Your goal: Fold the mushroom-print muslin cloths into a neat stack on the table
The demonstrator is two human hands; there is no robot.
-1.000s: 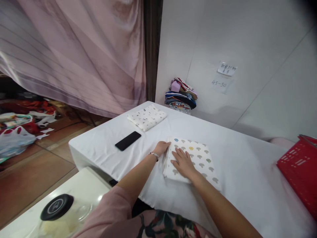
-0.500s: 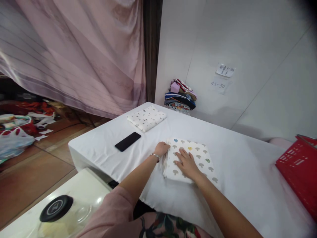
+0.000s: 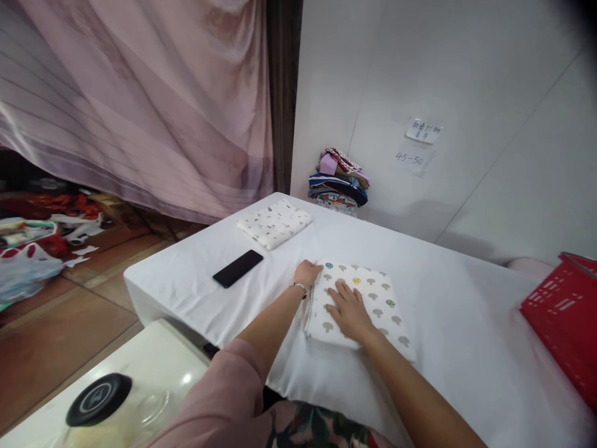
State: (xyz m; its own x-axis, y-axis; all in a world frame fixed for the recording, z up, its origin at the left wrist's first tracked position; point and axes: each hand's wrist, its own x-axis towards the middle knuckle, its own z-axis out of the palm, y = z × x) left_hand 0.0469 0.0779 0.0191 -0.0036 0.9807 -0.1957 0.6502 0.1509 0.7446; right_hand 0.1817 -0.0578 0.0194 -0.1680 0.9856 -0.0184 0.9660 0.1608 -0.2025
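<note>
A folded white cloth (image 3: 368,298) with grey mushrooms and a few coloured ones lies on the white-covered table (image 3: 459,317) in front of me. My left hand (image 3: 308,275) pinches its upper left edge, thumb on top and the other fingers mostly hidden. On the cloth's upper face my right hand (image 3: 349,312) rests flat, fingers spread. Farther back lies a second folded white cloth (image 3: 274,223) with small dark prints, apart from both hands. Between that cloth and my left forearm is a black phone (image 3: 238,268).
At the right edge stands a red basket (image 3: 559,311). A pile of folded fabrics (image 3: 338,180) sits behind the table by the wall. A black-lidded clear container (image 3: 100,398) is on a white surface at lower left. A pink curtain (image 3: 186,112) hangs at the left.
The view has shifted slightly. My left hand has edged a little along the folded cloth's left edge; my right hand stays flat on top.
</note>
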